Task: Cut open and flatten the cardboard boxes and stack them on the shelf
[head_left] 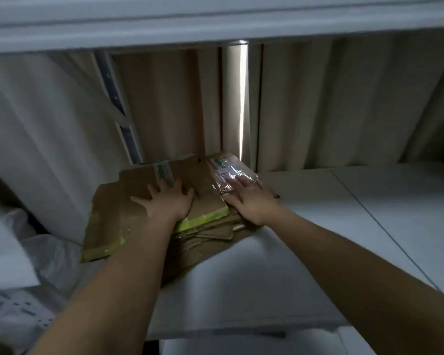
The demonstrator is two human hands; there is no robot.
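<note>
Flattened cardboard boxes lie stacked on the white shelf, at its left rear against the curtain. The left hand presses palm-down on the top sheet, fingers spread and straight, grasping nothing. The right hand lies flat on the taped label at the stack's right side, fingers likewise released. Both arms reach forward, nearly straight. The sheets appear light, stiff and springy along their folds; the glossy tape looks slippery, so bare cardboard edges seem the better holds.
</note>
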